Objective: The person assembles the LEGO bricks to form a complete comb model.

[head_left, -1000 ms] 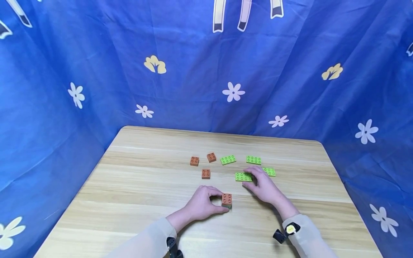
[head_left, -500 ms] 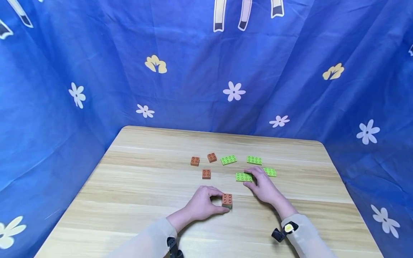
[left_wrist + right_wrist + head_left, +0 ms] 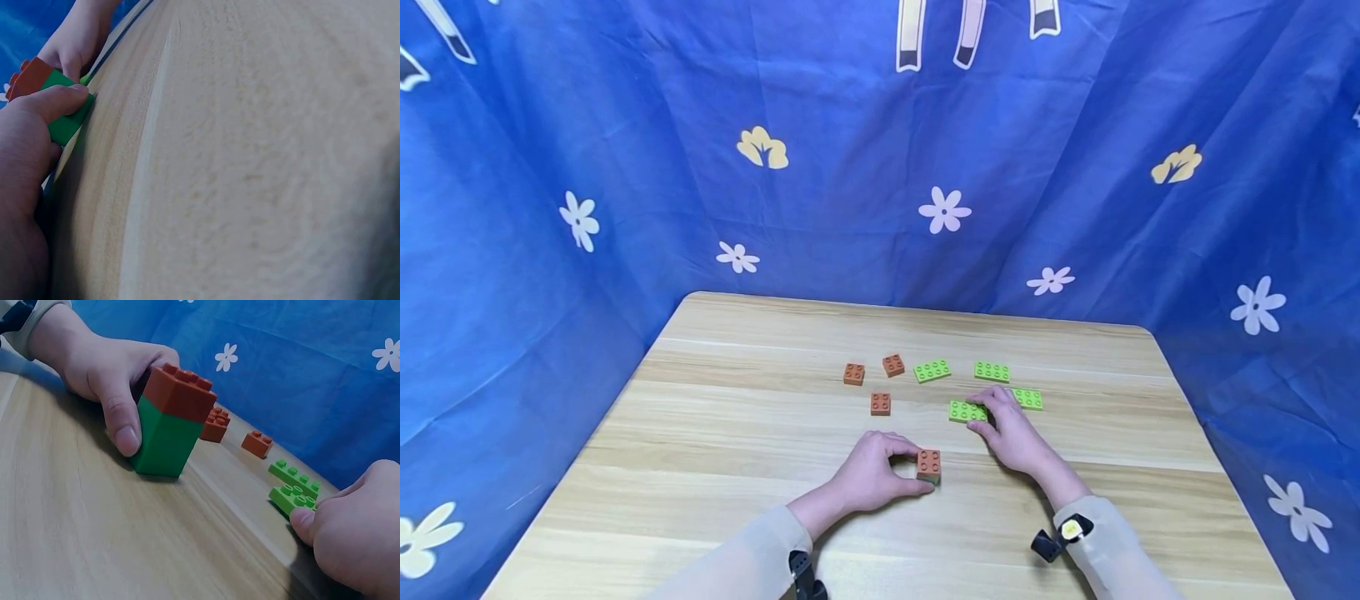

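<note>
My left hand (image 3: 868,473) grips a two-brick stack that stands upright near the middle of the table. Its top is a reddish-brown two-by-two brick (image 3: 181,394), joined onto a taller green block (image 3: 164,444). Thumb and fingers lie on opposite sides of the stack. Farther right and back, my right hand (image 3: 1018,437) pinches the right end of a thin lime-green two-by-four brick (image 3: 962,411), thumb on the near edge, finger on the far edge. That brick lies low at the tabletop, its right end partly covered by the fingers.
Three loose reddish-brown bricks (image 3: 880,404) lie behind the left hand. Other lime bricks are at the back: one lime brick (image 3: 932,371) left, another lime brick (image 3: 992,372) right, and a partly hidden lime brick (image 3: 1028,399) behind the right hand. Blue curtain (image 3: 850,208) surrounds the wooden table (image 3: 737,400).
</note>
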### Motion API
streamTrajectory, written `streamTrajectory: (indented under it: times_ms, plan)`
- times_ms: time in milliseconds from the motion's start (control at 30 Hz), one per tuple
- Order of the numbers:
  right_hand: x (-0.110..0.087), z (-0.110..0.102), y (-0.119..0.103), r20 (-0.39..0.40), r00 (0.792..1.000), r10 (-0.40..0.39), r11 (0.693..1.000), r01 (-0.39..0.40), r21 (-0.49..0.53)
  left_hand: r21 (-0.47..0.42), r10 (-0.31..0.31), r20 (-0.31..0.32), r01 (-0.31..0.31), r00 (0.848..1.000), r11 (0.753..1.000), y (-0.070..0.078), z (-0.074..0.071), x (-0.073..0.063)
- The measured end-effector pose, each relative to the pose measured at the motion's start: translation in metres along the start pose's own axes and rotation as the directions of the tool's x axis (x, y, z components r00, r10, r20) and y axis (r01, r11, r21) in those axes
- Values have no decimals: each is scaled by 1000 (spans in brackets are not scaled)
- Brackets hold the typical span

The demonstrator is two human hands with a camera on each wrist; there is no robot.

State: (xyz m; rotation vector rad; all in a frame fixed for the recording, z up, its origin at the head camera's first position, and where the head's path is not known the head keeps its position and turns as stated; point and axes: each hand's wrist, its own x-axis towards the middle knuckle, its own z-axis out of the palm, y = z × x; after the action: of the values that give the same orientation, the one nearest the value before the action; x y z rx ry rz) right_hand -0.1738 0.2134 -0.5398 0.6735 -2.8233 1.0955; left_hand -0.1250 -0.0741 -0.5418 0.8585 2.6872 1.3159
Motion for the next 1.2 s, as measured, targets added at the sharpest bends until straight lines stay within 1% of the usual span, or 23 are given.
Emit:
streamTrajectory:
  times_ms: [133,467,800,1067,1200]
  plan:
    - [0,-3,-3,8,1000,2,1000,-2,-2,1,-18,9,18,1000,1000,1,-1,0]
    - [0,-14,-20,9,1000,20,1000,-20,21,-15,-10,19,10,1000,1000,-1,-1,2]
    - [-1,-25,-32,-10,1000,-23,999,23,31,-22,-21,25,22,999,1000,1,-2,3]
    - [-5,-28,-39,-22,999,-42,998,43,41,-19,-8,11,8,1000,1000,0,-1,2]
    - [-7,-29,-42,-31,998,-54,997,55,59,-12,-17,19,17,1000,1000,0,-2,2]
